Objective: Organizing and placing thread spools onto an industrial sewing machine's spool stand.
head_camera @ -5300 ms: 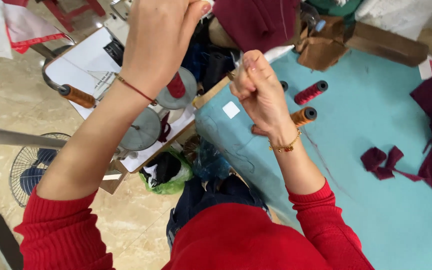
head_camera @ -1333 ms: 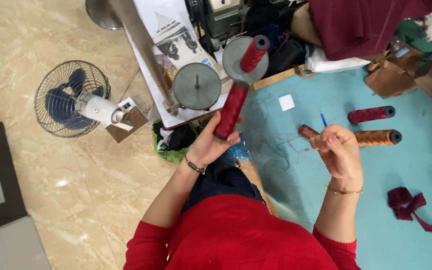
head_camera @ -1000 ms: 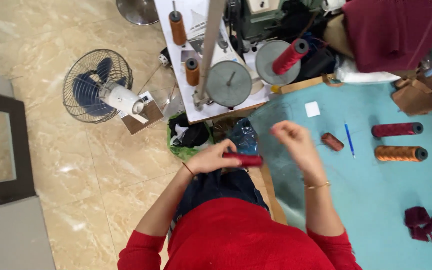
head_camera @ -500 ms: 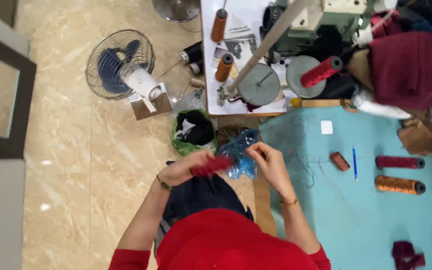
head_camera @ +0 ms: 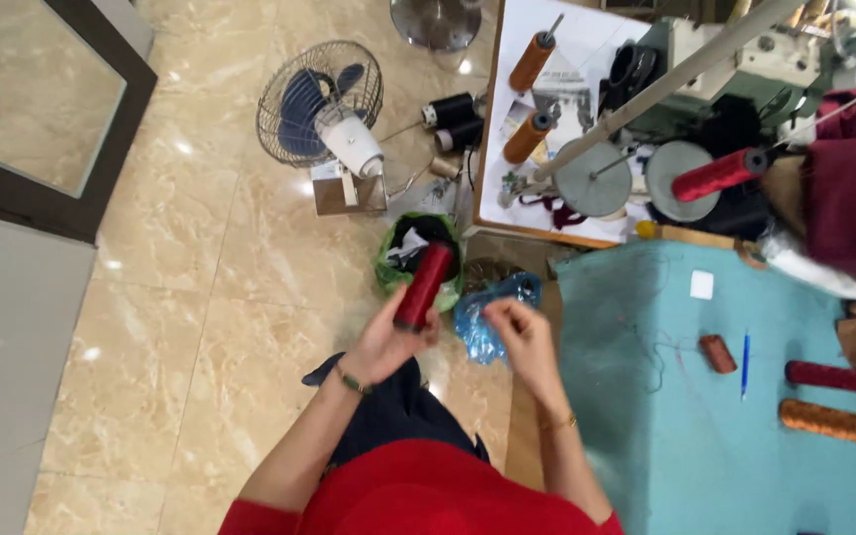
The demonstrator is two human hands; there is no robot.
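Over the marble floor, just off the edge of the teal table (head_camera: 804,476), I have my left hand (head_camera: 383,342) wrapped around the lower end of a dark red thread spool (head_camera: 424,285), fingers clamped on it so it stands tilted up and away from me. My right hand (head_camera: 519,335) hovers just beside it, fingers pinched loosely together; whether a thread end sits between them I cannot tell, it is too fine to see. Beyond the spool lies a green bag (head_camera: 389,269), and a crumpled blue plastic bag (head_camera: 482,315) rests right behind my right hand. On the teal table sit a small brown spool (head_camera: 717,354), a blue pen (head_camera: 744,365), another dark red spool (head_camera: 834,377) and an orange spool (head_camera: 829,421). Farther off, a floor fan (head_camera: 321,104) stands on the marble near the white stand (head_camera: 507,188) holding two orange cones.
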